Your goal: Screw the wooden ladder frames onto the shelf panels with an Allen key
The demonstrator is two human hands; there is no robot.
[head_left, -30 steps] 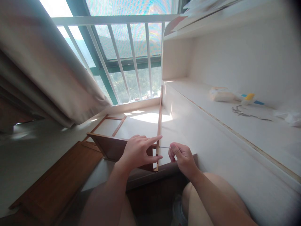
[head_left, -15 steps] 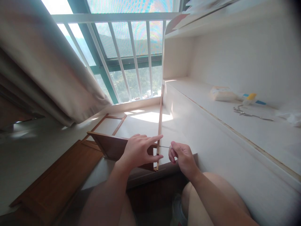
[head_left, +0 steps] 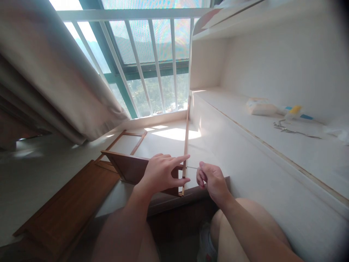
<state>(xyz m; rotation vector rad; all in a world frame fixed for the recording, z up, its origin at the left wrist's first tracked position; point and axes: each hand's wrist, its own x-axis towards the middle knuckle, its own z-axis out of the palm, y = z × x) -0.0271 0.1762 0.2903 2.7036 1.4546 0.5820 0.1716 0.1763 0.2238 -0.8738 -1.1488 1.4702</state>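
My left hand point(head_left: 159, 173) grips the end of a brown wooden furniture frame point(head_left: 128, 168) with a dark panel. Its thumb and forefinger stretch apart along a long upright wooden rail point(head_left: 185, 140) at that end. My right hand point(head_left: 212, 178) is closed, thumb against curled fingers, on the outer end of a thin metal rod point(head_left: 193, 167). The rod's other end meets the rail between my left thumb and forefinger. What part of the rod lies inside my right fingers is hidden.
A flat brown wooden panel point(head_left: 65, 203) lies at the left, beside an open wooden frame part point(head_left: 140, 142). On the white shelf point(head_left: 231, 105) at right are a white packet point(head_left: 261, 106), a yellow-capped item point(head_left: 295, 111) and metal pieces point(head_left: 286, 128). A curtain point(head_left: 81, 80) hangs left of the white railing point(head_left: 131, 14).
The view has shifted slightly. Both hands keep nearly the same places, with the right hand still on the outer end of the rod.
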